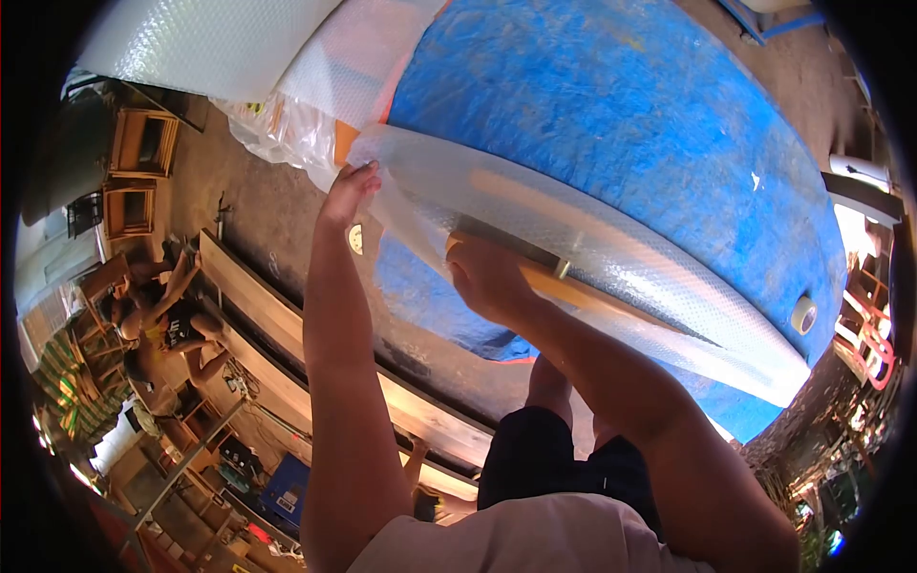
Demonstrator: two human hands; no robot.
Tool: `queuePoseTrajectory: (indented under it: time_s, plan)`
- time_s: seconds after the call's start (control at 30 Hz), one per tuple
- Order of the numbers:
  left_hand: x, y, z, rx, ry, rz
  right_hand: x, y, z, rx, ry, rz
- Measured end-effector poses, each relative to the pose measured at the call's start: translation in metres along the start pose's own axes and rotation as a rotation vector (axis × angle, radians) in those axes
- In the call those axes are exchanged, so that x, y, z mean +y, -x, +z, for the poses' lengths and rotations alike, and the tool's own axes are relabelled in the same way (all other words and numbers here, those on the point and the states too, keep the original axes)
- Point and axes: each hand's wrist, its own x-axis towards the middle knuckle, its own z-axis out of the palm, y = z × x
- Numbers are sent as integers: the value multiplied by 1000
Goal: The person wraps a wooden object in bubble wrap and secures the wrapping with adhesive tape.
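Observation:
A long wooden piece (592, 293) lies partly covered in clear bubble wrap (659, 258) on a blue tarp (611, 86). My left hand (351, 194) is closed on the left edge of the bubble wrap, fingers pinching the sheet. Further right, my right hand (489, 280) has its fingers curled at the near end of the wooden piece; the fingertips are partly hidden. A dark strip runs along the wood under the wrap, crossed by a short pale bar.
A roll of tape (803, 314) sits at the tarp's right edge. More bubble wrap (201, 43) spreads at the upper left. Long wooden planks (258, 286) lie on the floor at left, near another seated person (172, 320). A blue box (287, 489) stands lower left.

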Motion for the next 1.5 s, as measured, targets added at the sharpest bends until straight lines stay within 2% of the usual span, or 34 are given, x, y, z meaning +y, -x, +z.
queuePoseTrajectory:
  time_s: [0.07, 0.13, 0.2, 0.27, 0.3, 0.4, 0.47, 0.57, 0.63, 0.7, 0.73, 0.77, 0.87, 0.93, 0.97, 1.03, 1.07, 1.13, 1.2, 1.23, 1.3, 1.33, 1.4, 1.43, 1.47, 1.5]
  plan:
    - [-4, 0, 4, -57, -41, 68, -10, -3, -2, 22, -11, -21]
    - [-25, -6, -11, -80, -117, 55, -19, -11, -18, 17, 139, -182]
    - [-31, -8, -21, -110, -194, 48, -13, -26, -37, 12, 189, -197]
    - [-32, 5, -21, -55, -168, 108, 6, -40, -49, 151, 252, -273]
    - [-8, 29, 1, 23, -211, 69, 20, -50, -52, 154, 254, -263]
    - [-39, 15, -21, -73, -70, 84, 50, -69, -61, 216, 196, -232]
    - [-53, 11, -29, -66, -16, 79, 48, -78, -71, 45, 263, -127]
    - [-63, 8, -40, -59, 19, 54, 57, -87, -72, 13, 352, -126]
    - [-67, 5, -41, 21, 69, 41, 67, -93, -66, 14, 377, -93]
    - [-67, 4, -37, 5, 42, 100, 73, -95, -67, 10, 408, -50]
    - [-65, 5, -32, 49, 6, 94, 69, -94, -67, 6, 335, -36]
    - [-65, 4, -28, 87, -31, 87, 71, -85, -70, 5, 259, -19]
    - [-87, -12, -44, 29, -59, 226, 70, -31, -92, 108, 248, 11]
    - [-93, -18, -47, -4, -71, 267, 110, 23, -97, 99, 219, -13]
    - [-95, -19, -47, 3, -59, 251, 126, 62, -108, 44, 233, 43]
    - [-91, -20, -51, 26, -47, 228, 172, 140, -125, 39, 423, 71]
    - [-87, -19, -53, 43, -45, 218, 197, 174, -130, 154, 396, 17]
    - [-81, -12, -55, 57, -56, 212, 215, 216, -159, -171, 272, 401]
    - [-72, -3, -50, -41, -245, 263, 223, 236, -179, -93, 117, 353]
    - [-65, 1, -47, -45, -255, 269, 221, 239, -186, -21, 142, 230]
    - [-53, 3, -39, -8, -352, 143, 225, 231, -180, 40, 199, 158]
    - [-49, 6, -37, -20, -363, 149, 226, 227, -176, 88, 259, 90]
    - [-51, 7, -38, 32, -415, 215, 230, 222, -176, 64, 270, 140]
    - [-56, 0, -50, 131, -471, 119, 239, 221, -175, 147, 378, -24]
    - [-71, -21, -82, 149, -669, 92, 245, 222, -174, 229, 490, -186]
    - [-83, -48, -117, 160, -866, 66, 242, 222, -176, 208, 487, -159]
